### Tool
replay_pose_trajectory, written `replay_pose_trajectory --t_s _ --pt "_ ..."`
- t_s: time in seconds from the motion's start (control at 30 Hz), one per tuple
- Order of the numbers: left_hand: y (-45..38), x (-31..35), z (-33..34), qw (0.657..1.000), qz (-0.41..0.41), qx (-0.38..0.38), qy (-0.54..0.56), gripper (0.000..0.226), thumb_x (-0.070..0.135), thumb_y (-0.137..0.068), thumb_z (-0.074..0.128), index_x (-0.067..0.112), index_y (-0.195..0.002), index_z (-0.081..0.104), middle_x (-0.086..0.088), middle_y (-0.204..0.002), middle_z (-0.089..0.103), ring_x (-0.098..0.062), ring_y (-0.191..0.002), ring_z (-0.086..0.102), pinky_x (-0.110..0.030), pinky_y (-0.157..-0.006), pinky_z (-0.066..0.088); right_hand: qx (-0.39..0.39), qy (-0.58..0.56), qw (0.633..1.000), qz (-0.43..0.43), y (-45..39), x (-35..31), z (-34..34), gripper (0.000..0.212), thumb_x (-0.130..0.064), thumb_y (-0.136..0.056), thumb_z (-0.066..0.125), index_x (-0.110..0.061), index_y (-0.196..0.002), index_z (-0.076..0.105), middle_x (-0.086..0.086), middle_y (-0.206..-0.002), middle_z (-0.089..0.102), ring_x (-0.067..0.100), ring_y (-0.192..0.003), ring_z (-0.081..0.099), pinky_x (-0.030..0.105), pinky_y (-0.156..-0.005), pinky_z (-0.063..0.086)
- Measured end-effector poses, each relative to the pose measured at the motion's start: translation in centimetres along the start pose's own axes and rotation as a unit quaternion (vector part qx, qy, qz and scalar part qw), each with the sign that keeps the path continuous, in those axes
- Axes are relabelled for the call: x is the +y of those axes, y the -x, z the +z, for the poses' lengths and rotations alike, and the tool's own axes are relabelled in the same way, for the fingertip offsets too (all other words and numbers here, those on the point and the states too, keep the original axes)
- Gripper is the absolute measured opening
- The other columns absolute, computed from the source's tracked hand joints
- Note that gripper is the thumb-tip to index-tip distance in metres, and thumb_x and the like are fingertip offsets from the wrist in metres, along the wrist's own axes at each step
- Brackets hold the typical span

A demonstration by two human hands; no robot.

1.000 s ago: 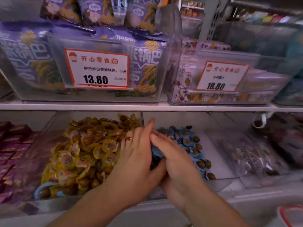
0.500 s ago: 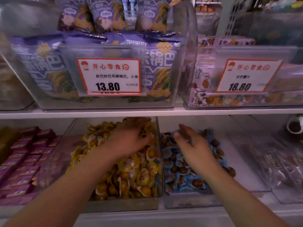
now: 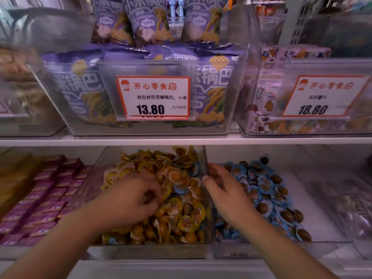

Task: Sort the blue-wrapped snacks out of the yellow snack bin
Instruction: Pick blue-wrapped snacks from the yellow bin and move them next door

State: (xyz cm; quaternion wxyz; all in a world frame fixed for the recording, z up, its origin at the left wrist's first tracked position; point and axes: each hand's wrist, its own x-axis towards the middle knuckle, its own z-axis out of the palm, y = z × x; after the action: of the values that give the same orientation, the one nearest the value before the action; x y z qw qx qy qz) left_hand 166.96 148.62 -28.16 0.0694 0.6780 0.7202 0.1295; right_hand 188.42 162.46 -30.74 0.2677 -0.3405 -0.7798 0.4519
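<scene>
A clear bin (image 3: 147,252) on the lower shelf is heaped with yellow-wrapped snacks (image 3: 177,215). A few blue-wrapped snacks (image 3: 181,190) lie among them near the right wall. My left hand (image 3: 128,200) is down in the yellow pile, fingers curled into the snacks; what they hold is hidden and blurred. To the right stands a second clear bin (image 3: 231,253) of blue-wrapped snacks (image 3: 265,185). My right hand (image 3: 225,190) rests over the left part of that pile, fingers relaxed, thumb at the wall between the bins.
Purple boxed sweets (image 3: 50,190) fill the shelf to the left. A clear bin of wrapped sweets (image 3: 350,200) sits far right. Above the white shelf edge (image 3: 181,140) stand bins of purple snack bags (image 3: 84,85) with price tags (image 3: 153,97).
My left hand has dropped from the back of the yellow pile toward its middle and curled in. My right hand has shifted left to the wall between the bins. The view has moved closer.
</scene>
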Motion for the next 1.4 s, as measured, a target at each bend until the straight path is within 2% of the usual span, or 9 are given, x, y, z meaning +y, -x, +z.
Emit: replay_pose_trajectory --t_s 0.1,0.2,0.3,0.43,0.6,0.77,0.93,1.1,1.4 --pt "-0.6 1.0 -0.2 0.999 -0.022 -0.024 -0.011 0.037 0.058 -0.072 0.042 0.035 -0.085 0.068 0.019 -0.078 0.068 0.003 -0.077 0.061 -0.025 -0.073 0.052 0.009 -0.006 1.000 -0.001 0.0 0.0 0.1 0.032 -0.037 -0.098 0.051 -0.033 -0.129 0.056 -0.007 -0.121 0.063 0.010 -0.112 0.059 0.041 -0.098 0.050" --pt "-2.6 2.1 0.3 0.987 -0.006 0.096 -0.126 0.037 0.062 -0.081 0.043 0.031 -0.083 0.062 0.014 -0.075 0.063 -0.006 -0.071 0.060 -0.027 -0.058 0.045 0.019 0.003 1.000 -0.005 0.1 -0.1 0.3 0.031 -0.042 -0.094 0.049 -0.038 -0.124 0.057 -0.010 -0.115 0.064 0.007 -0.108 0.060 0.037 -0.094 0.051" --pt "-5.4 3.6 1.6 0.977 0.049 0.108 -0.175 0.034 0.058 -0.083 0.050 0.032 -0.102 0.059 0.006 -0.098 0.060 -0.019 -0.088 0.061 -0.032 -0.070 0.042 0.026 0.009 1.000 -0.009 0.2 -0.4 0.2 0.037 -0.047 -0.090 0.045 -0.039 -0.124 0.056 -0.011 -0.116 0.063 0.006 -0.108 0.059 0.035 -0.094 0.050" --pt "-7.8 3.2 3.2 0.994 -0.002 -0.081 -0.078 0.047 0.053 -0.083 0.067 0.030 -0.123 0.059 0.003 -0.115 0.056 -0.021 -0.106 0.056 -0.035 -0.088 0.046 0.021 0.006 1.000 -0.018 0.3 -0.6 0.2 0.036 -0.042 -0.093 0.047 -0.034 -0.126 0.057 -0.009 -0.118 0.064 0.007 -0.109 0.059 0.039 -0.096 0.050" --pt "-8.8 1.1 1.3 0.989 -0.073 -0.005 0.129 0.045 0.020 -0.086 0.069 0.029 -0.129 0.060 0.007 -0.123 0.064 -0.012 -0.111 0.060 -0.022 -0.090 0.047 0.018 0.018 1.000 -0.012 0.1 -0.1 0.1 0.041 -0.037 -0.099 0.050 -0.028 -0.139 0.050 -0.004 -0.130 0.059 0.011 -0.117 0.057 0.040 -0.101 0.048" --pt "-11.5 0.7 0.6 0.957 -0.253 0.043 0.136 0.035 0.044 -0.090 0.060 0.022 -0.116 0.065 -0.001 -0.105 0.068 -0.019 -0.095 0.062 -0.028 -0.083 0.047 0.013 0.017 1.000 -0.018 0.0 0.0 0.0 0.037 -0.035 -0.100 0.050 -0.029 -0.136 0.051 -0.004 -0.127 0.059 0.011 -0.114 0.057 0.040 -0.099 0.049" --pt "-13.9 2.8 3.0 0.992 -0.118 -0.010 0.034 0.021 0.048 -0.078 0.056 0.033 -0.092 0.058 0.001 -0.104 0.064 -0.021 -0.091 0.061 -0.033 -0.077 0.052 0.018 0.024 0.999 -0.017 -0.1 0.1 0.1 0.040 -0.037 -0.100 0.049 -0.028 -0.139 0.050 -0.004 -0.128 0.059 0.010 -0.114 0.057 0.039 -0.100 0.049" --pt "-14.4 3.0 4.3 0.992 -0.095 -0.082 -0.026 0.076 0.076 -0.058 0.041 0.026 -0.115 0.051 -0.001 -0.113 0.060 -0.023 -0.098 0.061 -0.033 -0.071 0.044 0.022 0.017 0.999 -0.017 -0.1 0.3 0.2 0.040 -0.036 -0.100 0.050 -0.026 -0.139 0.050 -0.003 -0.130 0.059 0.012 -0.118 0.057 0.041 -0.102 0.048" --pt "-13.0 2.2 2.8 0.995 -0.062 -0.079 -0.001 0.049 0.051 -0.076 0.073 0.027 -0.116 0.060 0.000 -0.112 0.064 -0.021 -0.100 0.063 -0.039 -0.085 0.055 0.017 0.019 1.000 -0.018 0.0 0.2 0.2 0.041 -0.044 -0.098 0.048 -0.030 -0.136 0.051 -0.005 -0.126 0.060 0.011 -0.113 0.058 0.041 -0.097 0.050"
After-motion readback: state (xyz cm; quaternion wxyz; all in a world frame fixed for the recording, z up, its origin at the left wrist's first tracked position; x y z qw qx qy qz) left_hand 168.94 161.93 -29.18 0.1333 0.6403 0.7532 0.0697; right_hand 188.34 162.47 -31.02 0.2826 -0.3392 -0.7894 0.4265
